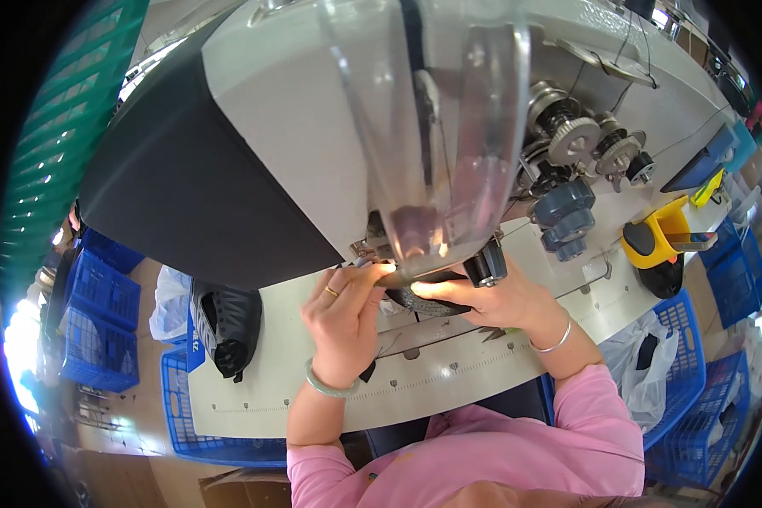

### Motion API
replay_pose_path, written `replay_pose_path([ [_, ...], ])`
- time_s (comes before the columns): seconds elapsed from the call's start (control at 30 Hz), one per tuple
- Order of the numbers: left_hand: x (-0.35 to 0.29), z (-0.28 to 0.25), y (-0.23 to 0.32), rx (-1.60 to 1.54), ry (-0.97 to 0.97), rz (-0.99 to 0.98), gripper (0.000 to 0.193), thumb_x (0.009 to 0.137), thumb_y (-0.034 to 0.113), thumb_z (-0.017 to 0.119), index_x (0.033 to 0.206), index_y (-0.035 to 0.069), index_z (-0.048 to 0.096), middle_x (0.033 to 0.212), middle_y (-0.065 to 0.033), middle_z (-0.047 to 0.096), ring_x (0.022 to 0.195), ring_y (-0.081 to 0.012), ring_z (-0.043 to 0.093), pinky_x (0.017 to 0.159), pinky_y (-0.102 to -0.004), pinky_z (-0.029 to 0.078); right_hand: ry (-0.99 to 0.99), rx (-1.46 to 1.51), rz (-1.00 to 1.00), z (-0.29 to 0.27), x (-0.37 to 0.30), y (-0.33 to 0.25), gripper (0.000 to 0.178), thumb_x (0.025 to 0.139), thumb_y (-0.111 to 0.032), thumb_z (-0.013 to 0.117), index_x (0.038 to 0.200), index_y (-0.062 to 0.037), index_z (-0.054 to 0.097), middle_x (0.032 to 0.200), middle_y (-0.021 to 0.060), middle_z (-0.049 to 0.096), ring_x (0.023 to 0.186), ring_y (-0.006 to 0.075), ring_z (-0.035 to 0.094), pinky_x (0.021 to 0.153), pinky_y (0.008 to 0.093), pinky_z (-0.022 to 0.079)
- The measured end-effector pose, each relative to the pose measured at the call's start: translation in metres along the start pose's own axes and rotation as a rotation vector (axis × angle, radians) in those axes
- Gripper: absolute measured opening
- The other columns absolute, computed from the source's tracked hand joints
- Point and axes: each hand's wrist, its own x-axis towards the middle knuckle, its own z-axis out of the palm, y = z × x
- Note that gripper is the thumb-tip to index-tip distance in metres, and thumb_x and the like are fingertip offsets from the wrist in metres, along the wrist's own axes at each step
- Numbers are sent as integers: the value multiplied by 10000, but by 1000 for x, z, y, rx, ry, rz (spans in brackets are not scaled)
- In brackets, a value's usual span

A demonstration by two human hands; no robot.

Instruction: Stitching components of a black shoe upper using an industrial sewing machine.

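A black shoe upper [438,304], mostly covered by my fingers, lies beneath the head of a grey-white sewing machine [271,161]. My left hand [344,311] pinches its left side close to the needle area, with thumb and fingers pressed together. On the opposite side, my right hand [491,298] grips the upper, its thumb laid over the top near the edge. A clear plastic guard [483,110] hangs in front of the needle area and blurs the stitching spot. Whether the needle is in the material cannot be seen.
A dark shoe [227,328] rests at the table's left end. Right of the machine head are tension dials [574,140] and dark knobs [563,216]. A yellow holder [665,233] stands at the right end. Blue baskets [178,398] flank the white table [262,415].
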Motion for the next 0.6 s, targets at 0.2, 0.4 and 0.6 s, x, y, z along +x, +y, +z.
replay_pose_path([
  [0.2, 0, -1, 5, 153, -18, 217, 288, 650, -34, 721, 929, 37, 736, 916, -52, 669, 827, -240, 642, 704, -340, 546, 79, 113, -41, 3, 1, 6, 363, 718, -143, 733, 1081, -156, 725, 1230, 25, 590, 1046, 262, 603, 812, 392, 513],
  [0.4, -2, -2, 10, 229, -29, 226, 290, 660, -14, 731, 945, 41, 742, 950, -39, 666, 874, -232, 638, 706, -330, 553, 113, 99, -66, 6, -1, 7, 321, 740, -150, 712, 1059, -134, 743, 1213, 32, 606, 1060, 266, 590, 874, 381, 486],
  [0.6, -1, 0, 11, 270, -20, 236, 267, 669, -5, 718, 930, 46, 732, 954, -33, 647, 872, -220, 633, 664, -315, 555, 157, 94, -98, 6, 4, 9, 298, 739, -152, 707, 1033, -119, 742, 1182, 32, 621, 1045, 258, 592, 884, 382, 480],
])
